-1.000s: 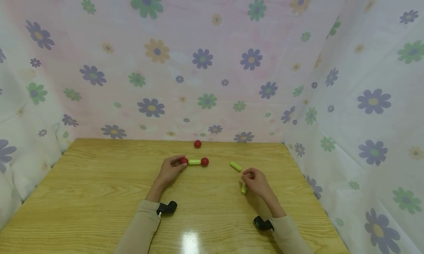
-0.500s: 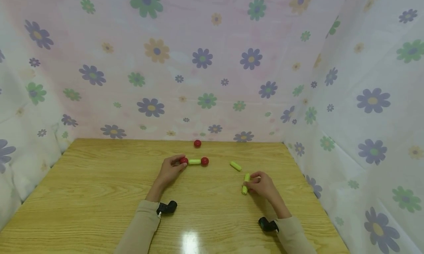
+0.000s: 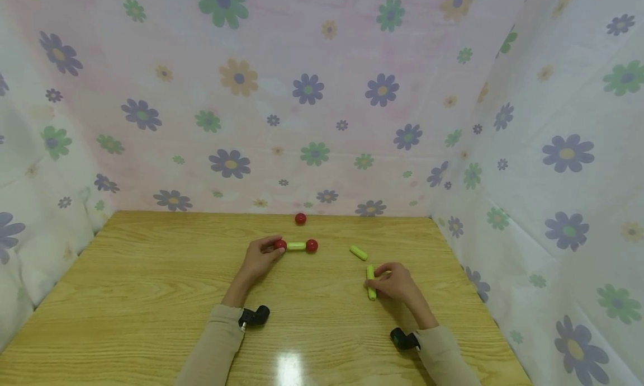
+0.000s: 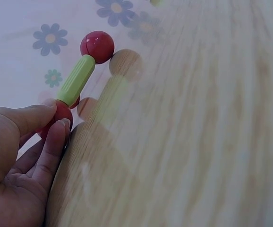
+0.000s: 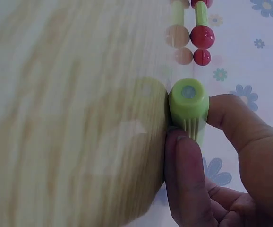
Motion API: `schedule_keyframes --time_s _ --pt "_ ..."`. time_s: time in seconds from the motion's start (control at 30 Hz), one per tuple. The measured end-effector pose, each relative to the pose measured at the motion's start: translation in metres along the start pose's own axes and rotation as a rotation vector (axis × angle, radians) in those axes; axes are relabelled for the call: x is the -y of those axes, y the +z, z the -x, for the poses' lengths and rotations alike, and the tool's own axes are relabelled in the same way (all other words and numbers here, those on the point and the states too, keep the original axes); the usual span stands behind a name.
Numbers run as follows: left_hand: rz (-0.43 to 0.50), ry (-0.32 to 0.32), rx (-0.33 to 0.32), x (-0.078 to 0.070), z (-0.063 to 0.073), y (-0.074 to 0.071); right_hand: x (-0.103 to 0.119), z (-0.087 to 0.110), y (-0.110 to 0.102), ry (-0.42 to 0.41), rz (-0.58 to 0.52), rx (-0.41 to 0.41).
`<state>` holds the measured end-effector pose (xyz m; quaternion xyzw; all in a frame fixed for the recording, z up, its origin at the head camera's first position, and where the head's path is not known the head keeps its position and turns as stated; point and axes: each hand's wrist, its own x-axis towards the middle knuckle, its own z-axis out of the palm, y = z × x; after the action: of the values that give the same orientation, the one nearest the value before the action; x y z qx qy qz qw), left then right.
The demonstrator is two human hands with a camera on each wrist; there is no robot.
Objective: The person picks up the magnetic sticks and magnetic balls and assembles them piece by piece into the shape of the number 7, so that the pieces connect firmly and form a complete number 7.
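Note:
My left hand (image 3: 257, 259) pinches a red ball (image 4: 63, 113) between thumb and fingers. That ball sits at the left end of a light green ribbed rod (image 3: 296, 246), which has a second red ball (image 3: 312, 245) at its other end. To the right, my right hand (image 3: 396, 281) grips another green rod (image 3: 371, 274), thumb on one side and fingers on the other. In the right wrist view this rod's near end (image 5: 188, 91) shows a grey round disc. Just behind it a third green rod (image 3: 358, 253) lies slantwise on the table, touched by neither hand.
A loose red ball (image 3: 300, 219) rests near the back edge of the glossy wooden table (image 3: 166, 274). Flower-patterned cloth (image 3: 271, 117) hangs behind the table and along both sides. Each wrist wears a small black camera (image 3: 255, 315).
My right hand has shifted from above the near rod to its right side and now holds it. That rod has turned slightly and slid a little toward me. My left hand stays put.

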<state>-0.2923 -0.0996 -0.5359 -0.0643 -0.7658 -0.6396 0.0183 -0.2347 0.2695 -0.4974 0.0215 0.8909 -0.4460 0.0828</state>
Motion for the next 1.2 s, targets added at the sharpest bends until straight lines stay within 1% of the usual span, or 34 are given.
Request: schedule_keyframes --time_s 0.07,0.2,0.3,0.43,0.5,0.6,0.73,0.93,1.03,1.2 --pt "0.002 -0.005 0.003 0.0 0.0 0.0 0.003 0.0 0.002 -0.003 0.035 -0.007" --pt "-0.005 0.007 0.014 -0.022 0.012 -0.001 0.008 -0.002 0.007 -0.014 0.085 0.0" --pt "-0.008 0.015 0.02 -0.034 0.016 0.0 0.011 -0.003 0.009 -0.026 0.101 0.02" --pt "-0.007 0.015 0.005 -0.017 0.008 0.002 0.016 -0.002 0.012 -0.016 0.099 0.06" --pt "-0.011 0.013 -0.007 -0.009 0.004 0.002 0.018 -0.001 0.014 -0.004 0.076 0.094" --pt "-0.006 0.005 -0.017 -0.002 0.001 0.001 0.02 0.001 0.019 -0.007 0.012 0.161" --pt "0.017 -0.003 -0.006 0.001 -0.001 0.001 0.023 0.005 0.027 -0.032 -0.075 0.23" --pt "0.024 0.006 -0.003 -0.001 -0.001 0.001 0.029 0.008 0.038 -0.104 -0.141 0.285" --pt "0.032 0.002 -0.006 -0.001 -0.001 0.001 0.033 0.008 0.043 -0.103 -0.211 0.311" --pt "0.025 0.001 -0.009 -0.001 0.0 0.0 0.037 0.007 0.052 -0.074 -0.332 0.378"
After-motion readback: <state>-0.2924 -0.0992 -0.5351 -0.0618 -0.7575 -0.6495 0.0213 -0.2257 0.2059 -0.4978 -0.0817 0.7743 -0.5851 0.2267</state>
